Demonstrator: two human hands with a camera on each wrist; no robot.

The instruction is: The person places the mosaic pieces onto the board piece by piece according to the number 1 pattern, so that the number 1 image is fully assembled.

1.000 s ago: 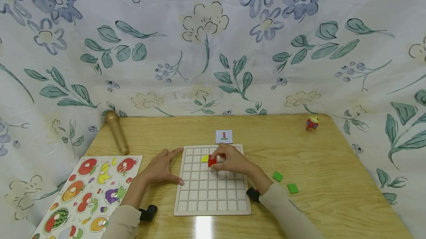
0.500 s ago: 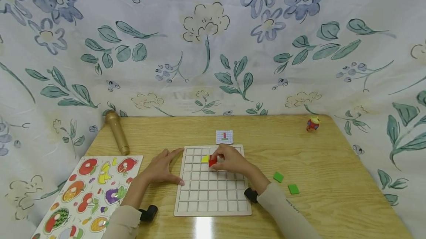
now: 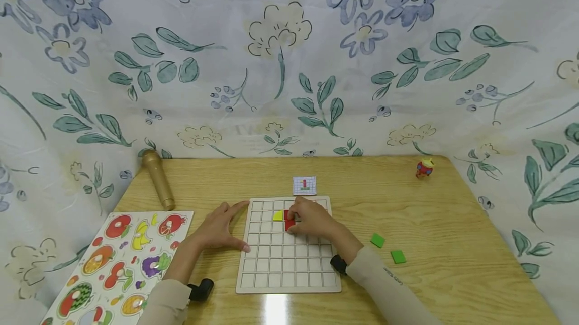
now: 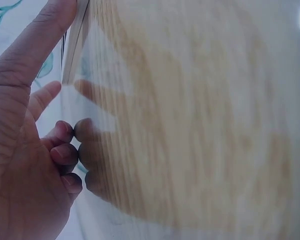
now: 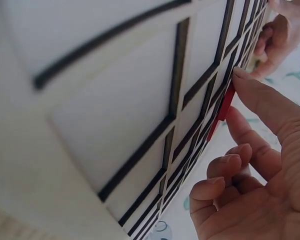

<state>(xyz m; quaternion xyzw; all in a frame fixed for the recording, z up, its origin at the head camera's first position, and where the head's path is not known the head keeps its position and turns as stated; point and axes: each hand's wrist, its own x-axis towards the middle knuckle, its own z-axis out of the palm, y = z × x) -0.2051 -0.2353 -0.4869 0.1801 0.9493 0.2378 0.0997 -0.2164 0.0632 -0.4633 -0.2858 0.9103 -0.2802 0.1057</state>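
Note:
In the head view a pale grid board (image 3: 276, 264) lies on the table. My right hand (image 3: 312, 219) pinches a red square tile (image 3: 289, 225) between thumb and index finger, low over the grid. Just above that tile another red tile (image 3: 286, 214) shows, partly covered by my fingers. To its left sits a yellow rounded piece (image 3: 278, 216). The right wrist view shows thumb and index finger at opposite edges of the held tile (image 5: 227, 102). My left hand (image 3: 217, 229) spreads along the board's left edge, its thumb and index finger touching it.
Two green square tiles (image 3: 377, 240) lie right of the board. A small pattern card (image 3: 304, 186) sits behind it. At left are a fruit puzzle board (image 3: 135, 259) and a gold microphone-shaped object (image 3: 159, 180). A small toy figure (image 3: 424, 168) stands at back right.
My right hand has shifted slightly toward me, and two red tiles now show one above the other where they overlapped before. My left hand stays at the board's edge.

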